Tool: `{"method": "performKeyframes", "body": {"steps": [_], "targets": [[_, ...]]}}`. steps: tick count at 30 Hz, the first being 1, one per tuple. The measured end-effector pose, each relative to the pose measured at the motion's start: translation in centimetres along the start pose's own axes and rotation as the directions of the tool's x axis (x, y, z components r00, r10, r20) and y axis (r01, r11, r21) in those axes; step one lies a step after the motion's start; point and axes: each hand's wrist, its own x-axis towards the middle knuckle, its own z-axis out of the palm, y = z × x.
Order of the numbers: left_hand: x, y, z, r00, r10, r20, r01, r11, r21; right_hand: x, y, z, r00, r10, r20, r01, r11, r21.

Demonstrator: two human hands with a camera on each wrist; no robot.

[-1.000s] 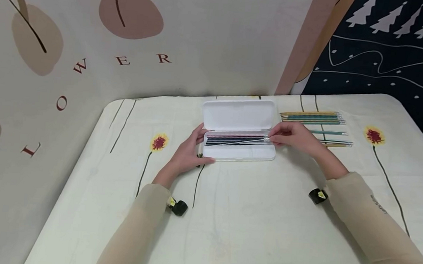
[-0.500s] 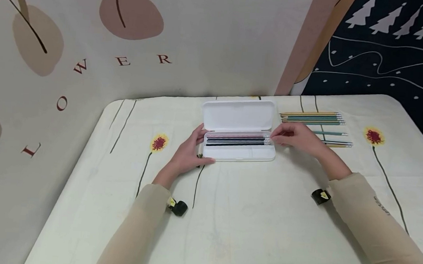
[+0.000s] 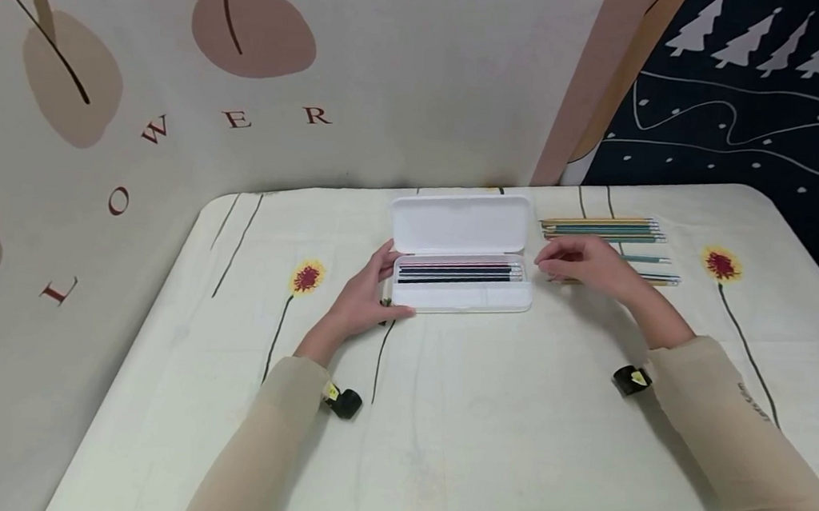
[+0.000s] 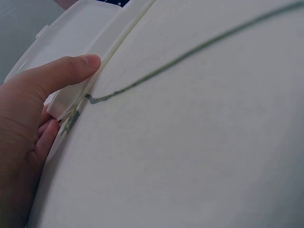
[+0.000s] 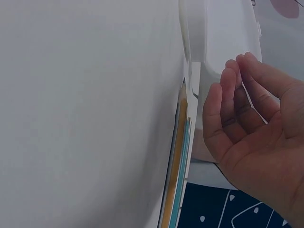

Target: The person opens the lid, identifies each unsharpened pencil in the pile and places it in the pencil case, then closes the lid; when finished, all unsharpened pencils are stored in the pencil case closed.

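A white pencil case (image 3: pixel 464 297) lies with its lid (image 3: pixel 461 224) raised at the back. Several dark pencils (image 3: pixel 455 273) lie side by side in its rear part. My left hand (image 3: pixel 360 296) grips the case's left end; the left wrist view has the thumb (image 4: pixel 71 71) on the front rim and fingers against the end wall. Just right of the case, my right hand (image 3: pixel 585 267) hovers over the cloth. In the right wrist view its fingers are gently bent, fingertips near the thumb, and nothing shows between them.
Several yellow and green pencils (image 3: pixel 603 227) lie in a row right of the lid. More loose pencils (image 3: pixel 656 280) lie beneath and beyond my right hand, including a sharpened yellow one (image 5: pixel 177 156). A flower-printed cloth (image 3: pixel 461 420) covers the table, which meets a wall (image 3: pixel 424 72) behind.
A pencil slanting across the others has dropped level into the row. My right hand has let go of it and drawn away to the right. My left hand stays on the case.
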Motion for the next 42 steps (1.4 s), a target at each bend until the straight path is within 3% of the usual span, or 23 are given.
{"method": "performKeyframes", "body": {"steps": [15, 31, 36, 42], "targets": [[0.0, 0.0, 0.1, 1.000, -0.001, 0.002, 0.001, 1.000, 0.006, -0.9, 1.0, -1.5, 0.998, 0.030, -0.049, -0.035, 0.996, -0.086], [0.0, -0.1, 0.1, 1.000, -0.009, 0.004, 0.009, 1.000, 0.003, -2.2, 3.1, -3.5, 0.985, 0.093, -0.145, -0.101, 0.994, -0.045], [0.0, -0.1, 0.0, 1.000, -0.008, 0.003, 0.008, 1.000, 0.002, -2.6, 3.8, -4.2, 0.961, 0.152, -0.232, -0.165, 0.986, -0.037], [0.0, 0.0, 0.0, 1.000, -0.003, 0.004, 0.003, 1.000, -0.005, -2.8, 5.6, -5.3, 0.904, 0.230, -0.360, -0.235, 0.971, 0.031]]}}
